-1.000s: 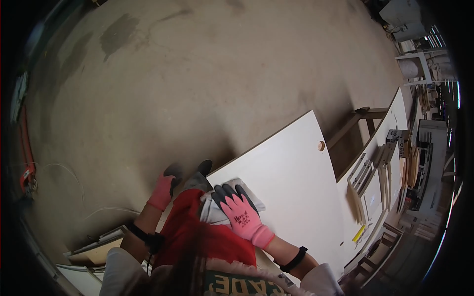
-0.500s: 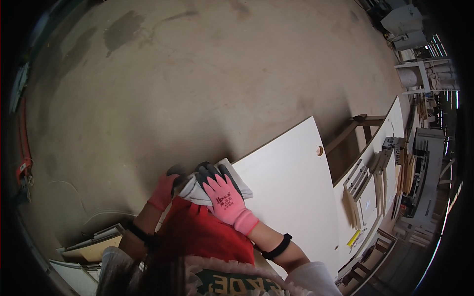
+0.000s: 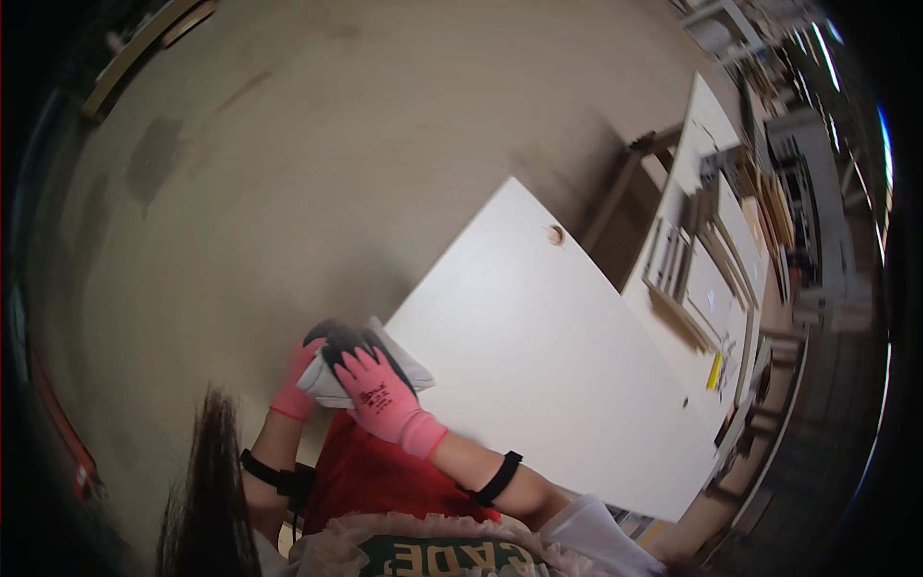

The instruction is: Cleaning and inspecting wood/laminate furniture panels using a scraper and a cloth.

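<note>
A folded white cloth (image 3: 415, 370) is bunched between my two gloved hands, in front of my red apron (image 3: 380, 471). My left hand (image 3: 298, 377), in a pink glove with dark fingers, grips the cloth's left side; some of its fingers are hidden. Over the top of the cloth curl the dark fingers of my right hand (image 3: 375, 389), in a matching glove. To the right of the cloth lies a large flat white panel (image 3: 548, 375) with a round hole near its far corner. The cloth's right end meets or overlaps the panel's left edge.
Beyond the panel, a second white surface (image 3: 687, 163) on a wooden frame (image 3: 615, 202) bears several stacked boards (image 3: 716, 260) and a small yellow object (image 3: 714, 371). Concrete floor (image 3: 336, 144) spreads ahead and left. A red item (image 3: 62, 423) stands at the left rim.
My view has turned, so the panel and the stacked boards sit farther left and nearer the upright. Both hands still hold the cloth, appearing slightly left of where they were.
</note>
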The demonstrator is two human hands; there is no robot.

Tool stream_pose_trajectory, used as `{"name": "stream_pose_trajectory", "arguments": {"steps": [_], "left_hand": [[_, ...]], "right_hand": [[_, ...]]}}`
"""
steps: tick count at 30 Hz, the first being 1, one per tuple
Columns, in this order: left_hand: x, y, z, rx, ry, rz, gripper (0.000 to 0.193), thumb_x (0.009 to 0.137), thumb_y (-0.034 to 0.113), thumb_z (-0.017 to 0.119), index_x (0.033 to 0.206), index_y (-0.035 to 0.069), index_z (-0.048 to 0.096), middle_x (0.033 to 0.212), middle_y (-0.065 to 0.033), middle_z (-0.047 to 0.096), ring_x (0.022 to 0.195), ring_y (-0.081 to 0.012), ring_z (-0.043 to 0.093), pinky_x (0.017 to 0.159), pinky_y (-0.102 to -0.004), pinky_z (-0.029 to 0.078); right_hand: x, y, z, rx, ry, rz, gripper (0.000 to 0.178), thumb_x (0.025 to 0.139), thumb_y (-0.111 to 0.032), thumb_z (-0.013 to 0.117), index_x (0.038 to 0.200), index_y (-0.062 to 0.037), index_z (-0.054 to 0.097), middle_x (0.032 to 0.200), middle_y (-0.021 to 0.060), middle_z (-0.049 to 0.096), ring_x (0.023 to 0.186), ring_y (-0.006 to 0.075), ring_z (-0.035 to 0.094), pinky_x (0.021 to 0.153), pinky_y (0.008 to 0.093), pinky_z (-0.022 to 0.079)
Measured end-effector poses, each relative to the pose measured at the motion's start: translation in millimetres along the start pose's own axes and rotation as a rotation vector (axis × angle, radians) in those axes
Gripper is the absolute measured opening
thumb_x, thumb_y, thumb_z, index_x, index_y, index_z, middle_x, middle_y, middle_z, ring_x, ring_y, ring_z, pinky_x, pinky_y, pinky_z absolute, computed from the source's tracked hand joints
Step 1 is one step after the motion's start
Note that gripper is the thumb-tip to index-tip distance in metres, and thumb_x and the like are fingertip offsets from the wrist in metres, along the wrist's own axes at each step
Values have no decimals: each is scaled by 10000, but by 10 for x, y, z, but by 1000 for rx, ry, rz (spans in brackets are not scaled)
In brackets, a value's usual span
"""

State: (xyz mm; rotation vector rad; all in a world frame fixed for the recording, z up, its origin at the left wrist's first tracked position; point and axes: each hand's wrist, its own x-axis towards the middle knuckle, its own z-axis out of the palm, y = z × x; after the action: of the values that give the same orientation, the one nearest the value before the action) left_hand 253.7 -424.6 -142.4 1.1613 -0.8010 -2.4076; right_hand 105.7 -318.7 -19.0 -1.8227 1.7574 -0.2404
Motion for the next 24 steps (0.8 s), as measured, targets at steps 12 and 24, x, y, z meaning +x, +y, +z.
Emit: {"name": "stream_pose_trajectory", "arguments": {"steps": [12, 24], "left_hand": [[243, 249, 1330, 523, -14, -56, 476, 929, 416, 434, 1157, 12, 544, 1059, -22, 580, 949, -124, 537, 845, -253, 418], [294, 216, 1357, 586, 29, -3, 537, 922, 464, 410, 1155, -4, 532, 1068, -57, 573, 967, -161, 532, 842, -285, 425]], "right_hand": [[-3066, 522, 834, -41, 501, 1086, 758, 684, -249, 663, 1316, 23, 346, 1370, 215, 341, 1271, 391, 297, 1085, 481, 159], [-4255, 1666, 1005, -83, 767, 2011, 640, 919, -381, 346, 1348, 86, 257, 1399, 247, 296, 1310, 372, 262, 1097, 437, 149]]}}
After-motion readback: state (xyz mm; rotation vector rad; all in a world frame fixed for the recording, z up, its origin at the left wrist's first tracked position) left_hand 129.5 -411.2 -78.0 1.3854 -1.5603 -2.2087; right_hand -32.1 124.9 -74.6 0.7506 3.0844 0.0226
